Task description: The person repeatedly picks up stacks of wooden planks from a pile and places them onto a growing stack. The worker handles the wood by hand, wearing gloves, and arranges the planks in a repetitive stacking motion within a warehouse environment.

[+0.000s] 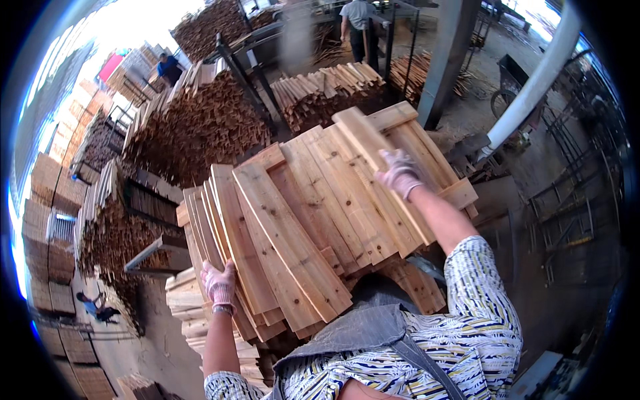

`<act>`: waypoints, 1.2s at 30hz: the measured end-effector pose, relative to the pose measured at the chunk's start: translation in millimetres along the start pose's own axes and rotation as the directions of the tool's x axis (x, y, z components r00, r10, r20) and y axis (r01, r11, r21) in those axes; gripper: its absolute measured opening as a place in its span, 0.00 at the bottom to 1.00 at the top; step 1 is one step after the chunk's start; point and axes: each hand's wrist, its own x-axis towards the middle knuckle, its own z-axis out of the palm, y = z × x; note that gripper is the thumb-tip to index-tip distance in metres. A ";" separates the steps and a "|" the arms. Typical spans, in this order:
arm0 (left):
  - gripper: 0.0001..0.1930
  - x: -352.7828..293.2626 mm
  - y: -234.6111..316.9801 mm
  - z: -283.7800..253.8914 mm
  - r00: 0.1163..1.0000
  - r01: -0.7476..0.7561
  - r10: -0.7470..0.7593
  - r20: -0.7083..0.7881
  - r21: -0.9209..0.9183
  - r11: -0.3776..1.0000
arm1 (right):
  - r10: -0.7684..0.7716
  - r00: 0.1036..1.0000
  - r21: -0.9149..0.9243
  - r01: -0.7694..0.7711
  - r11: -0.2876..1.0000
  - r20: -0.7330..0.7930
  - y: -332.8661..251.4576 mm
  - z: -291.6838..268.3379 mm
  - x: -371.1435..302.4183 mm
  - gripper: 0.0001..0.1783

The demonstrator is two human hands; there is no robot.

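In front of me lies a layer of knotty, pale wooden boards [317, 193], side by side and partly overlapping. My right hand [400, 175], in a light knit glove, is closed on the edge of a wooden board [363, 133] at the right of the layer. That board's far end is raised and slightly blurred. At the near left, my gloved left hand [219, 285] grips the edge of several leaning boards [208, 223]; its fingertips are partly hidden. One loose board [290, 243] lies slanted over the others in the middle.
Crosswise battens [460, 193] lie under the layer at right. Large stacks of wood strips [200, 120] stand behind and to the left. A metal post [448, 60] and a white pipe [533, 80] rise at the back right, near a wheelbarrow [510, 87]. Other people [360, 27] are farther off.
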 end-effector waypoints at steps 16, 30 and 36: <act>0.50 -26.4 -7.4 -24.2 0.984 0.126 -0.118 0.133 -0.050 0.991 | -0.506 0.851 0.535 0.366 0.762 0.138 -199.6 119.0 -138.0 0.61; 0.53 -10.7 -7.0 -31.3 1.000 0.025 -0.026 -0.005 -0.066 0.997 | -0.252 0.877 0.377 0.088 0.922 0.410 -218.8 7.1 -119.1 0.66; 0.51 -4.5 13.9 -25.7 1.000 -0.019 0.016 -0.026 -0.123 0.992 | -0.124 0.986 -0.106 0.136 0.985 0.108 -106.4 5.6 -78.6 0.59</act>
